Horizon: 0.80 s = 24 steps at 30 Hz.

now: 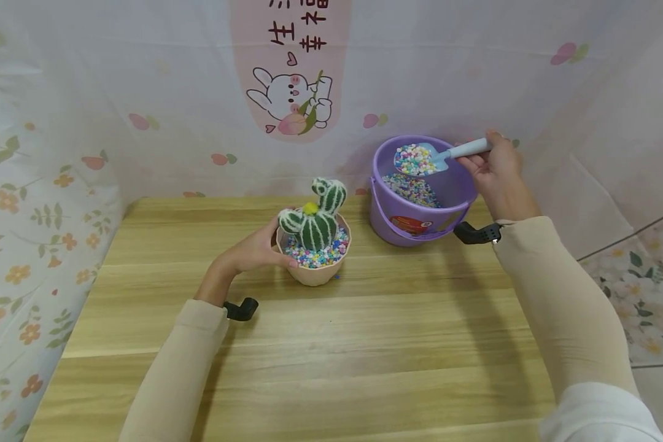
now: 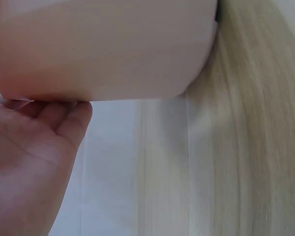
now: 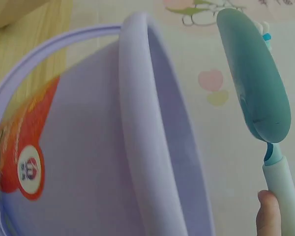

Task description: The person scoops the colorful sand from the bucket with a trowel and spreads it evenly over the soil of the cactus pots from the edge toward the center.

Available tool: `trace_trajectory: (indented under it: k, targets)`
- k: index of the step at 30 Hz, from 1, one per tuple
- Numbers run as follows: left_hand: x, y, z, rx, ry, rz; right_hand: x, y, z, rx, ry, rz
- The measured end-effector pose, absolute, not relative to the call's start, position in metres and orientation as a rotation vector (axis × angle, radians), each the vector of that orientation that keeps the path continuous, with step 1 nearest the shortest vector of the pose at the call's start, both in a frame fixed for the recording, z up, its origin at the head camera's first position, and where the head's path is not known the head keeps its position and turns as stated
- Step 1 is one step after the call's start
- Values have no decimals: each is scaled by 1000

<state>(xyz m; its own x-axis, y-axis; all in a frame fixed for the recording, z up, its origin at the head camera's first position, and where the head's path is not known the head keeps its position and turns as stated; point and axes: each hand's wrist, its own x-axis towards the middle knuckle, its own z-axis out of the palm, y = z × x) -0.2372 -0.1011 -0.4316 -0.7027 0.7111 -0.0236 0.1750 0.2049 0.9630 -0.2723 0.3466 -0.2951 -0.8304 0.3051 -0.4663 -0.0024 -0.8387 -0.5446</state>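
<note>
A crocheted green cactus (image 1: 316, 230) with a yellow top stands in a pale peach flowerpot (image 1: 315, 276) among multicoloured pebbles (image 1: 331, 248). My left hand (image 1: 256, 248) grips the pot's left side, thumb at the near rim; in the left wrist view its fingers touch the pot wall (image 2: 113, 54). My right hand (image 1: 500, 172) holds the handle of a light blue scoop (image 1: 466, 149) heaped with pastel pebbles (image 1: 414, 159). The scoop hangs over the mouth of a purple bucket (image 1: 403, 224), which has more pebbles (image 1: 411, 189) inside. In the right wrist view the scoop's underside (image 3: 258, 78) shows.
The wooden table (image 1: 331, 356) carries pot and bucket near its back edge. A printed cloth (image 1: 177, 92) with a rabbit drawing hangs right behind them. One blue pebble (image 1: 337, 277) lies beside the pot. The bucket's handle (image 3: 44, 49) hangs down its front.
</note>
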Motion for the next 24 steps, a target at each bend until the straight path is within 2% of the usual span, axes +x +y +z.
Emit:
trace_trajectory:
  k: [14, 24]
  targets:
    - [-219, -100, -427, 790, 2202, 1484, -253, 328, -299, -750, -822, 2815]
    - [-204, -82, -426, 713, 2297, 1578, -242, 317, -301, -709, -823, 2859]
